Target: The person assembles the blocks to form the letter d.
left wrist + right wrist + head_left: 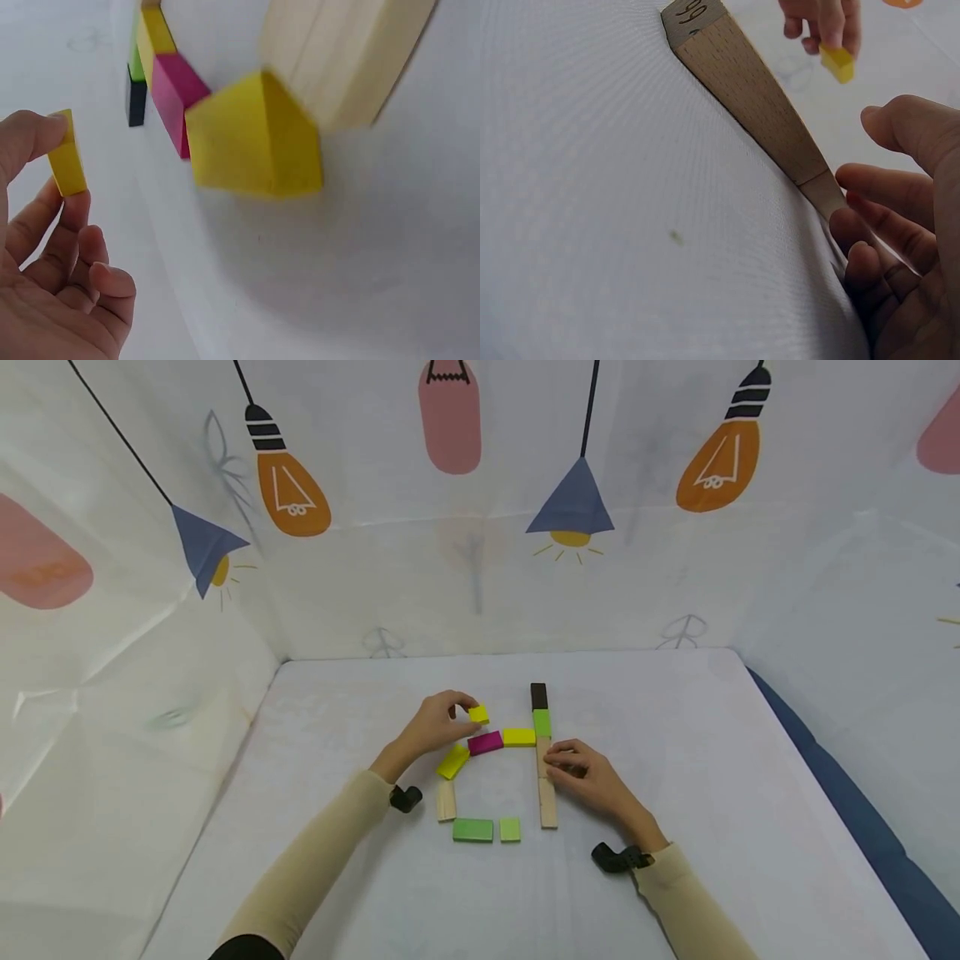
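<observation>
Between thumb and fingertips, my left hand (435, 722) pinches a small yellow block (478, 715), held above the row; the left wrist view shows this yellow block (67, 154) edge-on. Below it lie a magenta block (485, 743), a yellow block (519, 737) and a slanted yellow block (453, 762). My right hand (592, 777) is beside the column of plain wooden blocks (547, 803), its fingertips at their right side. In the right wrist view its fingers (885, 184) are loosely bent and the thumb stands off the wooden block (757, 105).
A green block (542, 723) and a dark block (538, 696) continue the column upward. A plain wooden block (446, 801), a green block (473, 830) and a light green block (510, 829) lie nearer. A patterned sheet (480, 585) surrounds the white table (675, 718).
</observation>
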Demonstrator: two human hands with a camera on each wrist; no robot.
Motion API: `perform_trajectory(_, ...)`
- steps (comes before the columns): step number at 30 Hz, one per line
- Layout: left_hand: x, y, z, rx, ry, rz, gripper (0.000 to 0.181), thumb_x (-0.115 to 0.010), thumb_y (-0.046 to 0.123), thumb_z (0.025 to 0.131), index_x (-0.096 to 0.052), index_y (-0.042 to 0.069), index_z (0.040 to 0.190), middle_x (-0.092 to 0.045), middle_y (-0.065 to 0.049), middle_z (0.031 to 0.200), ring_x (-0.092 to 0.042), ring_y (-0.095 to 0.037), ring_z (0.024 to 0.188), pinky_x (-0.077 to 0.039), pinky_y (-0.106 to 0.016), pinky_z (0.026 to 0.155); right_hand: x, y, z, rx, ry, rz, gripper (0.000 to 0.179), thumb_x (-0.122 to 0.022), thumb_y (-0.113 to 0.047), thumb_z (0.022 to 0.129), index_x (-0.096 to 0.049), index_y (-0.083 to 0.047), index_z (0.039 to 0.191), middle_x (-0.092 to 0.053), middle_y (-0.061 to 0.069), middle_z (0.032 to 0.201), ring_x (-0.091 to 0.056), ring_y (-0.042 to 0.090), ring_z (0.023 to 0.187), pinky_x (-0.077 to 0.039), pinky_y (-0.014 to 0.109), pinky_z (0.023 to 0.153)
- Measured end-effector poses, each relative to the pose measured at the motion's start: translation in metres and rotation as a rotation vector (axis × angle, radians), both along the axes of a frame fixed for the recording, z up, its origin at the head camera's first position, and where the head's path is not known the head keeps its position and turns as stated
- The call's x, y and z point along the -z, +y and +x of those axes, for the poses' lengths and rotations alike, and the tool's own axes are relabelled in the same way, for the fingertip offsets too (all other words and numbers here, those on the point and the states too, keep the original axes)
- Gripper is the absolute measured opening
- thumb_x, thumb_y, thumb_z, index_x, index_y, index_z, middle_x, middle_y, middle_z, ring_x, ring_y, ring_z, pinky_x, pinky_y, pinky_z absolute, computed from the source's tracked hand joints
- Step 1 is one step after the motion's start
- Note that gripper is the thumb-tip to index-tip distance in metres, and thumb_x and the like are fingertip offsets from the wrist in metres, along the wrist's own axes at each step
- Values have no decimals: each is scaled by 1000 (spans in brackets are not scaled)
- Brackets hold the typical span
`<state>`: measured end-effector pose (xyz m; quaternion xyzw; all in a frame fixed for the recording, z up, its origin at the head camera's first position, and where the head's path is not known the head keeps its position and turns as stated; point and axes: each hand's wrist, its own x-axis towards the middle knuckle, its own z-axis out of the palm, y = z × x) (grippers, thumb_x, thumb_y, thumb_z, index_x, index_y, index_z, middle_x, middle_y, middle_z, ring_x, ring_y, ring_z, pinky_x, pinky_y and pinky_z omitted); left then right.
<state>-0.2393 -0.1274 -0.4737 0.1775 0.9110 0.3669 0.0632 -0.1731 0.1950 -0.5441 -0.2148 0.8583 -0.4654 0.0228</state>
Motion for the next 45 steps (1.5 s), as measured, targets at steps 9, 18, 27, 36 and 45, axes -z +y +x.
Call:
perform_trajectory(9,1,14,59,50,33,29,36,-84,24,87,-73,10,117,-72,-2,112,-59,-24,91,-49,-27,77,5,-1,-1,-1,24,5,22,-73,-27,97,-78,-17,116,-65,2,126,-62,11,100,-52,23,80)
perform_trajectory(18,5,31,97,80,-5,40,35,-84,24,86,-73,13,116,-72,2,108,-56,-19,86,-46,-24,71,6,-1,-4,-15,29,-10,22,-73,-25,97,-78,-16,116,-65,2,126,-62,11,100,-53,23,80)
perform_trajectory(27,18,54,116,154,-23,-13,33,-83,29,87,-73,15,116,-72,5,109,-61,-12,98,-52,-24,86,4,0,-5,-17,34,1,24,-74,-23,96,-78,-15,118,-65,2,126,-62,12,102,-52,23,81)
perform_trajectory(36,34,71,132,165,39,-184,32,-86,36,83,-76,23,112,-73,13,106,-57,-8,97,-44,-34,87,5,0,-6,-24,47,-7,24,-74,-22,96,-77,-14,118,-65,4,126,-62,11,102,-52,23,80)
perform_trajectory(45,37,79,139,128,53,-238,33,-86,37,83,-75,25,111,-72,12,106,-57,-10,100,-43,-35,87,5,0,-6,-24,48,-19,23,-74,-21,96,-78,-14,118,-66,4,126,-62,10,101,-52,22,79)
